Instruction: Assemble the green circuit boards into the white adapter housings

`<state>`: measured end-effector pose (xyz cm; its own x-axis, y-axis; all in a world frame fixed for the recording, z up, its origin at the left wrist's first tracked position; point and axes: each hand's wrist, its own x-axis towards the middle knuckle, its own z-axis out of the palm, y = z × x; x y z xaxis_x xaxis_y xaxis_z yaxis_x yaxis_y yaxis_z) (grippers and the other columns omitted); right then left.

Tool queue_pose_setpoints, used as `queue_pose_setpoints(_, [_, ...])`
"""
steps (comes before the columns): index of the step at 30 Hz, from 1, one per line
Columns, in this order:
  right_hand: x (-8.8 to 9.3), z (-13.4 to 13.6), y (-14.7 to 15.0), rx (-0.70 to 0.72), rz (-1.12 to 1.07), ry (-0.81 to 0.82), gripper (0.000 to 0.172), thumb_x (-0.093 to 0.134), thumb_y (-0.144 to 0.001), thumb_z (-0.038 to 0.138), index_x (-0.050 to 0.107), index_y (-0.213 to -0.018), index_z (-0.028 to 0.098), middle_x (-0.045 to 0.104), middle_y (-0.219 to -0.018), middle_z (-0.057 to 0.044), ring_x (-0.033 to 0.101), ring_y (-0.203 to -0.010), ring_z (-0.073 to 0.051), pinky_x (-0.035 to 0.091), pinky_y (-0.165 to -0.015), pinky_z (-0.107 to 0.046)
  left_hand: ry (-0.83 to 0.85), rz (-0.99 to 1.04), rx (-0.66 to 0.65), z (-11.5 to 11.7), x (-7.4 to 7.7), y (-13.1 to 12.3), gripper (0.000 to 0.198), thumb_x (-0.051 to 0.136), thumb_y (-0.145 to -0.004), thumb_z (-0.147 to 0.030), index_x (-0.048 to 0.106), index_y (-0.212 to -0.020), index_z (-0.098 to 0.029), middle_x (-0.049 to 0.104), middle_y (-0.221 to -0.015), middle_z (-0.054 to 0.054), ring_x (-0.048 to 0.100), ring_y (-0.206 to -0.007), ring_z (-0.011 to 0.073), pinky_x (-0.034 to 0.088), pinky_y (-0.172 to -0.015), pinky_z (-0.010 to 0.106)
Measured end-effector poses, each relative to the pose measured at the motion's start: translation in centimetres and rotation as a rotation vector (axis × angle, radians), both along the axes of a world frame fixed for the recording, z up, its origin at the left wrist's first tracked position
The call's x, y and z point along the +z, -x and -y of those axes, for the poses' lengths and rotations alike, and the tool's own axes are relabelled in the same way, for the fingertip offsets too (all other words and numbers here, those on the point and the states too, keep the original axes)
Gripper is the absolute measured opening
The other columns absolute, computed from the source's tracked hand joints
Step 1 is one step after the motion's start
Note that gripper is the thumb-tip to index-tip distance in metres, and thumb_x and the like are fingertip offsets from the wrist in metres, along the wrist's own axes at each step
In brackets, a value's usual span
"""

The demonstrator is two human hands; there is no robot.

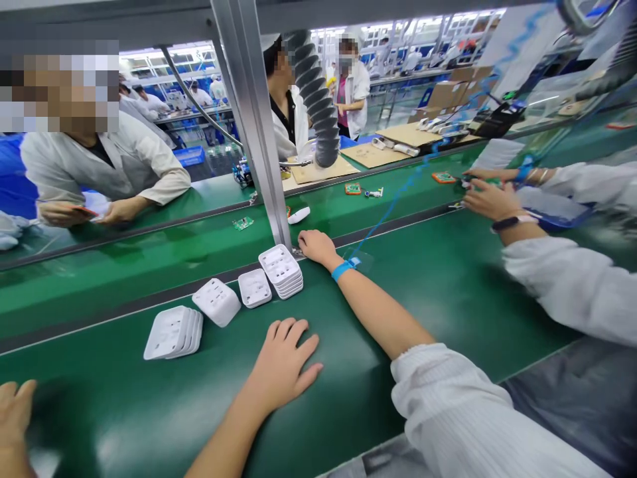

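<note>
The left hand (pixel 283 362) is laid flat, palm down, on the green worktop (pixel 448 285), with the fingers spread and nothing held in it. The right hand (pixel 317 246) is stretched forward across the worktop and rests, loosely curled and empty, at the foot of a slanted metal post (pixel 259 133); a blue wrist strap (pixel 343 267) is worn on its wrist, and a blue coiled cord (pixel 398 199) is seen running away from it.

Just left of the right hand, almost touching its fingers, a stack of white plastic covers (pixel 281 271) is found. A single white cover (pixel 254 287) lies beside that stack, a white block-shaped housing (pixel 216 301) is set next to it, and a second, leaning stack of covers (pixel 174 332) is placed further left. All four lie in a row beyond the left hand, near it but clear of its fingertips.

Farther along the belt, small green circuit boards (pixel 243 223) and a white part (pixel 299 214) are seen. At the right edge, another person's hands (pixel 490 198) are busied with small parts, and across the line a person in a white coat (pixel 114 166) is leaning on the far worktop.
</note>
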<state>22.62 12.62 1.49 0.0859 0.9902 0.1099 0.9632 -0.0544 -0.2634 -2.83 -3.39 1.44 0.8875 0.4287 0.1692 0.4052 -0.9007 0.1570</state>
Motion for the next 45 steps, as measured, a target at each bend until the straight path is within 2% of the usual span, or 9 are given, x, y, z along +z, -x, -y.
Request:
queue_pose_setpoints(5, [-0.30, -0.19, -0.09, 0.016, 0.009, -0.017, 0.035, 0.036, -0.104, 0.029, 0.065, -0.118, 0.016, 0.069, -0.118, -0.015, 0.060, -0.107, -0.025, 0.041, -0.082, -0.032, 0.037, 0.034, 0.013, 0.02, 0.11, 0.14, 0.034, 0.059, -0.095, -0.040, 0.061, -0.124, -0.023, 0.059, -0.129, 0.013, 0.052, -0.118, 0.0318, 0.044, -0.098, 0.050])
queue_pose_setpoints(22, [-0.30, -0.31, 0.02, -0.007, 0.028, -0.033, 0.033, 0.038, -0.104, 0.029, 0.067, -0.115, 0.020, 0.072, -0.115, -0.011, 0.064, -0.106, -0.024, 0.044, -0.083, -0.029, 0.089, 0.019, 0.032, 0.06, -0.02, 0.25, 0.034, 0.056, -0.097, -0.040, 0.058, -0.126, -0.023, 0.056, -0.131, 0.011, 0.048, -0.120, 0.0309, 0.041, -0.101, 0.050])
queue_pose_setpoints(40, [-0.57, -0.55, -0.04, -0.004, 0.013, -0.038, 0.033, 0.039, -0.103, 0.029, 0.068, -0.117, 0.020, 0.072, -0.115, -0.012, 0.064, -0.108, -0.024, 0.045, -0.085, -0.029, 0.066, 0.015, 0.036, 0.07, 0.24, 0.32, 0.034, 0.057, -0.096, -0.040, 0.061, -0.126, -0.023, 0.059, -0.130, 0.012, 0.053, -0.120, 0.0309, 0.046, -0.100, 0.050])
queue_pose_setpoints(43, [-0.54, -0.66, -0.09, -0.003, 0.006, -0.040, 0.033, 0.039, -0.103, 0.029, 0.068, -0.117, 0.020, 0.072, -0.116, -0.012, 0.063, -0.110, -0.025, 0.046, -0.087, -0.030, 0.042, 0.000, 0.035, -0.02, 0.26, 0.32, 0.041, 0.058, -0.096, -0.040, 0.059, -0.133, -0.021, 0.057, -0.139, 0.014, 0.053, -0.125, 0.0328, 0.047, -0.104, 0.052])
queue_pose_setpoints(45, [-0.55, -0.67, -0.13, -0.001, 0.001, -0.040, 0.033, 0.040, -0.104, 0.029, 0.068, -0.117, 0.019, 0.071, -0.117, -0.013, 0.063, -0.111, -0.025, 0.047, -0.089, -0.031, 0.020, -0.013, 0.022, -0.09, 0.22, 0.34, 0.049, 0.058, -0.096, -0.039, 0.053, -0.143, -0.022, 0.049, -0.152, 0.014, 0.049, -0.134, 0.0351, 0.046, -0.108, 0.054])
